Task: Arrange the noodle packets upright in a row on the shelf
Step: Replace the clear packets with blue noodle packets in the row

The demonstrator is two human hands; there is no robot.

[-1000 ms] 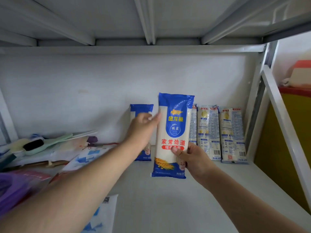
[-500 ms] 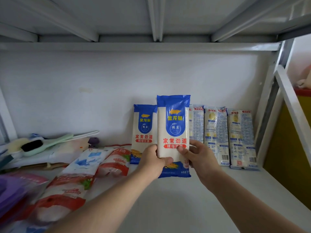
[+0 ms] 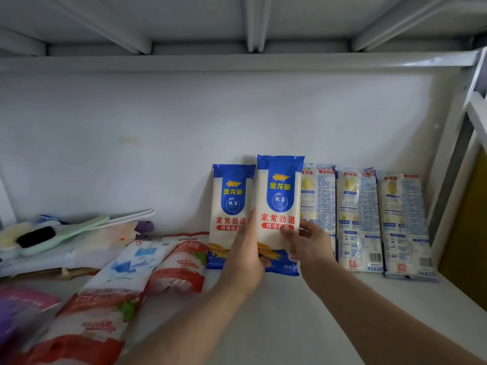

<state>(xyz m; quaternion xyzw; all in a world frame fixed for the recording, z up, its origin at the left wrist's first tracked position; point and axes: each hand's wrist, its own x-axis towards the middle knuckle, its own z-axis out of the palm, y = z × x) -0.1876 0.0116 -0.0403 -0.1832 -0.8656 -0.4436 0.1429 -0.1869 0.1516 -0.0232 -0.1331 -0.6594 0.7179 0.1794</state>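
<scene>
A blue and white noodle packet (image 3: 279, 196) stands upright on the white shelf (image 3: 303, 317), held from both sides. My left hand (image 3: 246, 259) grips its lower left edge and my right hand (image 3: 309, 245) grips its lower right edge. A matching packet (image 3: 230, 206) leans upright on the back wall just to its left. To the right, three paler packets (image 3: 320, 204) (image 3: 358, 219) (image 3: 403, 222) stand in a row with their backs facing out. The nearest of them is partly hidden behind the held packet.
Red and white sugar bags (image 3: 179, 264) (image 3: 89, 317) lie flat on the left of the shelf. A green brush (image 3: 52, 234) and other clutter sit at far left. The shelf's metal upright (image 3: 448, 164) closes the right side, and the upper shelf (image 3: 237, 61) is overhead.
The held packet has moved down and back toward the wall, into the gap in the row. My left hand shifted from the packet's upper left to its lower left edge.
</scene>
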